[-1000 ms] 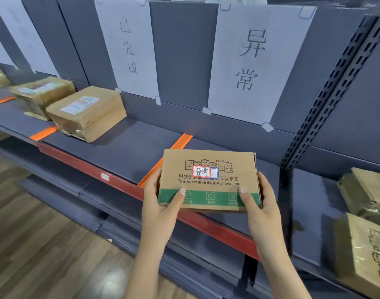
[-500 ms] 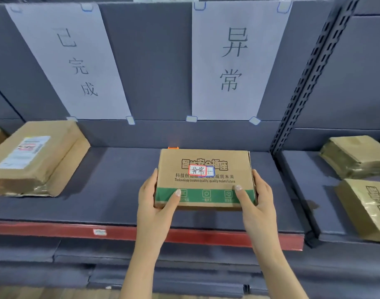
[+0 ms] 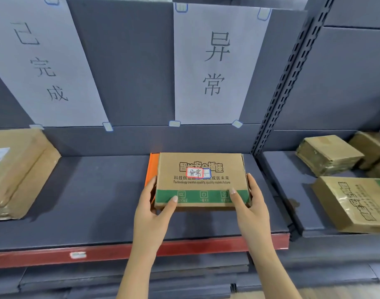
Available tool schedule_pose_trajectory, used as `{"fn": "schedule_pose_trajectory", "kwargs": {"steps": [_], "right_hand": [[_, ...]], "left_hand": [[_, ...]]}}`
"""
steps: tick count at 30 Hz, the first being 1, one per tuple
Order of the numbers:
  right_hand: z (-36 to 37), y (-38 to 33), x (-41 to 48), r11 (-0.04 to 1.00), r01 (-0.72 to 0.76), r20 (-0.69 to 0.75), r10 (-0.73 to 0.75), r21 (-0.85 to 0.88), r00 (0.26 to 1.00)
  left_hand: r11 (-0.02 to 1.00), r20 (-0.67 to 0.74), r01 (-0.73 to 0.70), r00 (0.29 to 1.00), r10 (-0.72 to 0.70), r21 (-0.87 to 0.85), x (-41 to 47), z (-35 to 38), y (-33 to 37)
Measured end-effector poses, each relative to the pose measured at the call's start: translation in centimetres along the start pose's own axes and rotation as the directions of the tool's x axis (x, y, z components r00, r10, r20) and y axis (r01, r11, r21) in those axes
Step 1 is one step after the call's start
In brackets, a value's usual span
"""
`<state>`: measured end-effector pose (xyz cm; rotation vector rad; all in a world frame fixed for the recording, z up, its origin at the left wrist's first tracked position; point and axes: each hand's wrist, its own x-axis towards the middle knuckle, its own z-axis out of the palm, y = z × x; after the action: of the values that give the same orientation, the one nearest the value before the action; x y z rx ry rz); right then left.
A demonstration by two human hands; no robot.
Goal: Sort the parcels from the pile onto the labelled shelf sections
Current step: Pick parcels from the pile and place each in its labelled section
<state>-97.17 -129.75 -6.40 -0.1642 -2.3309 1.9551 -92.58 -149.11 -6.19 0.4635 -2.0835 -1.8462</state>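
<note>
The dark grey metal shelf (image 3: 98, 201) with its red front lip (image 3: 184, 248) fills most of my view, its grey back panel rising behind it. A black slotted upright post (image 3: 286, 76) divides it from the next bay on my right.

Two white paper signs are taped to that back panel. The one at left (image 3: 44, 67) reads 已完成, and the one straight ahead (image 3: 217, 65) reads 异常.

At the far left of the shelf lies a big brown cardboard parcel (image 3: 18, 169) wrapped in clear tape, with a white shipping label on top. In the right-hand bay sit more brown parcels. One is a flat box with black printing (image 3: 355, 203) near the front, and behind it is a tape-wrapped block (image 3: 329, 153). Another (image 3: 372, 147) sits just beyond that at the edge of view.

The flat brown cardboard box with a green band along its near edge (image 3: 201, 180) is between my hands, directly below the 异常 sign. It sits level, low on the shelf (I cannot tell whether its underside has touched down). Its left side lies just beside an orange divider strip (image 3: 152, 167).

My left hand (image 3: 151, 210) grips the box's near left corner, thumb on the green band and fingers curled along the side. My right hand (image 3: 252, 203) grips the near right corner the same way.

On the lid, a small white sticker with a red and blue border (image 3: 195, 172) carries handwritten 异常.
</note>
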Motion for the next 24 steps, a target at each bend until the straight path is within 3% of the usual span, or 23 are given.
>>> {"fn": "schedule_pose_trajectory", "kwargs": {"steps": [11, 24], "right_hand": [[0.0, 2.0, 6.4, 0.992, -0.007, 0.162, 0.027, -0.123, 0.986], [2.2, 4.6, 12.5, 0.983, 0.023, 0.265, 0.026, -0.18, 0.964]], "left_hand": [[0.994, 0.085, 0.075, 0.993, -0.081, 0.075, 4.8, 2.4, -1.2], [0.973, 0.013, 0.19, 0.981, -0.194, 0.131, 9.9, 5.5, -3.5]]}}
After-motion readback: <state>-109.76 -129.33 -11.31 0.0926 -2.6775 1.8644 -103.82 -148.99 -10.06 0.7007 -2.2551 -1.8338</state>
